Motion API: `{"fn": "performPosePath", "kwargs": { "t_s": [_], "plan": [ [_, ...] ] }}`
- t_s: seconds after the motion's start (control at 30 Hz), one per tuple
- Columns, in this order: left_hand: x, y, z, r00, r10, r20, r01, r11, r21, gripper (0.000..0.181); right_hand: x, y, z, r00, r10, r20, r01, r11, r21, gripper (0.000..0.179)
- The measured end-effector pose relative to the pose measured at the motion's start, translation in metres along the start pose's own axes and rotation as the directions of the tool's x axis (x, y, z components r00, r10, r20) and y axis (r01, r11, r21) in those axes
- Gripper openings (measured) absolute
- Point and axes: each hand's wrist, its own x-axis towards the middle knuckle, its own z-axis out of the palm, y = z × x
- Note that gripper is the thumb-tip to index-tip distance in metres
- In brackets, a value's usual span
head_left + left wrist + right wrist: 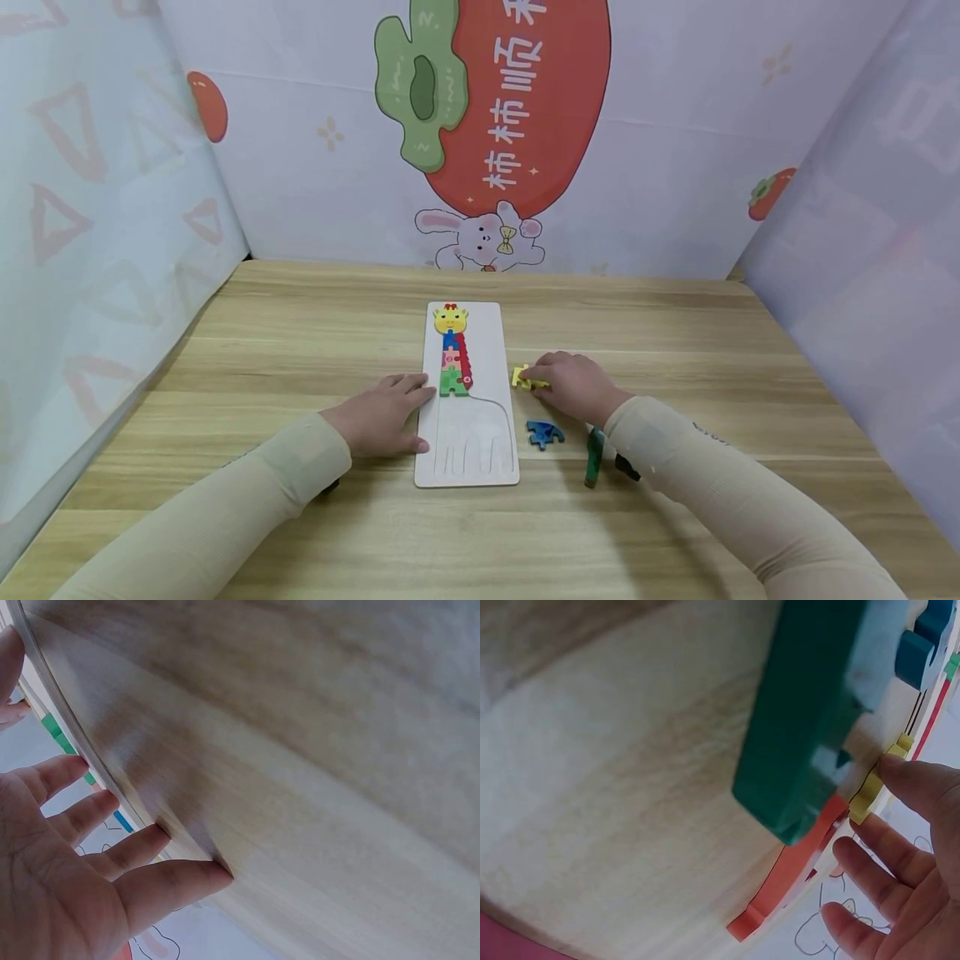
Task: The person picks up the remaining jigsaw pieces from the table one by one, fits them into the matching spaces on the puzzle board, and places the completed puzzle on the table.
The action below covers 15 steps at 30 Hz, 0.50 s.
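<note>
A white puzzle board [480,350] lies on the table, with a giraffe's yellow head [450,320] and several coloured neck pieces [452,382] fitted in its upper part. My left hand [382,414] rests along the board's left edge, fingers spread and fairly straight in the left wrist view. To the right of the board, my right hand [576,386] pinches a yellow puzzle piece [870,787] between thumb and index finger, the piece still low at the tabletop. Its other fingers are loosely bent.
Near the right hand lie a blue piece [543,434] and a green piece [594,457]. An orange-red piece [787,866] shows in the right wrist view; the hand hides it from the head view. Fabric walls [315,183] stand behind and beside the wooden table [337,317].
</note>
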Motion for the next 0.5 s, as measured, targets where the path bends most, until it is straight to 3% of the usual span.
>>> {"fn": "performPosePath", "kwargs": {
  "t_s": [0.5],
  "plan": [
    [0.0018,-0.0025,0.0037,1.000,0.000,-0.005,0.000,1.000,0.007,0.081,-0.0041,0.0019,-0.0003,1.000,-0.005,-0.026,0.007,0.998,0.068,0.029]
  ]
}}
